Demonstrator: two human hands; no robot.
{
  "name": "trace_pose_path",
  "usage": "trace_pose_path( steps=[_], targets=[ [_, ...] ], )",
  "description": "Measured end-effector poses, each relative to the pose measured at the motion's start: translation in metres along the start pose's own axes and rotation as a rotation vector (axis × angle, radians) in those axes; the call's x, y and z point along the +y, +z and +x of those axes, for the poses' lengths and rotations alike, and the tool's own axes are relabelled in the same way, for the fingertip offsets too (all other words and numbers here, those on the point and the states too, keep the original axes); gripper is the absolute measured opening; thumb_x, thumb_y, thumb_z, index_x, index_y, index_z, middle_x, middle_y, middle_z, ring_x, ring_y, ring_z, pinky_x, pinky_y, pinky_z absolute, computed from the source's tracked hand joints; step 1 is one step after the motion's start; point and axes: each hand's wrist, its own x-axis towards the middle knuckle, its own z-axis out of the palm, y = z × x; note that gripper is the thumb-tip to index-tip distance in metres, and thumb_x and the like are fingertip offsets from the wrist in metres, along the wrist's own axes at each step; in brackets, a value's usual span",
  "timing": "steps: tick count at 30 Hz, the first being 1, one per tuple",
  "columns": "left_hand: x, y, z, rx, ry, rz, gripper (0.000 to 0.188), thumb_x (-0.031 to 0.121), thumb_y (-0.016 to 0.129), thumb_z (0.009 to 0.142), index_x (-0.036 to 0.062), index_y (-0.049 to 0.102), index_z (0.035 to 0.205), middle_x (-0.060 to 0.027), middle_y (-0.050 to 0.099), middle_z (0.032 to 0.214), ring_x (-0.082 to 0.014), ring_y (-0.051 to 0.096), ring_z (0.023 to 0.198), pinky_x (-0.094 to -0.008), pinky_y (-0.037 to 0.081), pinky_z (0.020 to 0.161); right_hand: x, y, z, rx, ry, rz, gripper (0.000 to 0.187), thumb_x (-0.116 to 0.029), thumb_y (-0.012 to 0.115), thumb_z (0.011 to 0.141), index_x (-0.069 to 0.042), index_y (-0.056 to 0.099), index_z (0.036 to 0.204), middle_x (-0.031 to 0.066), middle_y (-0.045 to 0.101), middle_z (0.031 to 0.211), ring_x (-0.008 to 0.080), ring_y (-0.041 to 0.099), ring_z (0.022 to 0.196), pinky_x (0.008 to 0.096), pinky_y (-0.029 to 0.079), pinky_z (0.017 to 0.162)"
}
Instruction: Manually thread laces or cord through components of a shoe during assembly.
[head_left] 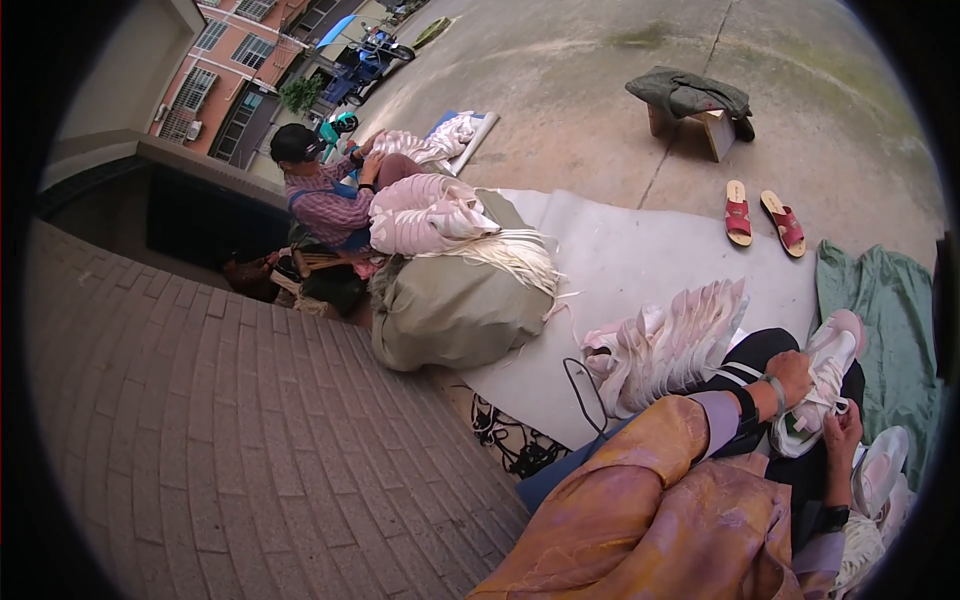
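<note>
A white and pale pink sneaker (832,352) lies across my lap at the right, with its white laces (826,386) running over its upper. My left hand (790,379) is closed at the lacing, on the near side of the shoe; its fingertips are partly hidden. Bent fingers of my right hand (842,432) pinch the shoelace close to the shoe's tongue and collar. More pale shoes (882,468) lie beside my right forearm. To the left of my knees, a row of pink and white shoe uppers (668,340) stands packed together on a light sheet (600,235).
Green cloth (875,330) lies beyond my lap. Red sandals (738,213) and a low stool (718,130) with dark cloth stand farther off. A stuffed olive sack (450,310) carries bundled uppers and laces. Another person (325,200) sits behind it. A brick wall (230,420) runs along the left.
</note>
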Motion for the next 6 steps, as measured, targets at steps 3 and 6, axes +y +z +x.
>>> trace_pose_path(
  steps=[3, 6],
  targets=[
    [0.001, 0.001, -0.001, -0.003, -0.013, 0.018, 0.02, 0.021, 0.058, 0.07, 0.0021, 0.065, 0.072, -0.0221, 0.061, 0.078, -0.0362, 0.061, 0.078, -0.0419, 0.048, 0.071, 0.005, -0.005, 0.004, -0.015, 0.009, -0.047, 0.032, -0.01, 0.057, 0.079, -0.001, 0.048, 0.108, -0.008, 0.041, 0.061, 0.0004, 0.035, 0.049, 0.0164, 0.026, 0.043],
    [0.002, 0.0, -0.001, -0.032, -0.024, 0.048, 0.021, 0.022, 0.059, 0.07, 0.0022, 0.066, 0.073, -0.0218, 0.062, 0.08, -0.0357, 0.061, 0.081, -0.0409, 0.048, 0.073, 0.013, -0.011, 0.009, -0.018, 0.052, -0.087, 0.035, -0.011, 0.058, 0.079, -0.002, 0.048, 0.111, -0.0072, 0.043, 0.062, 0.0003, 0.035, 0.05, 0.0162, 0.027, 0.044]
  ],
)
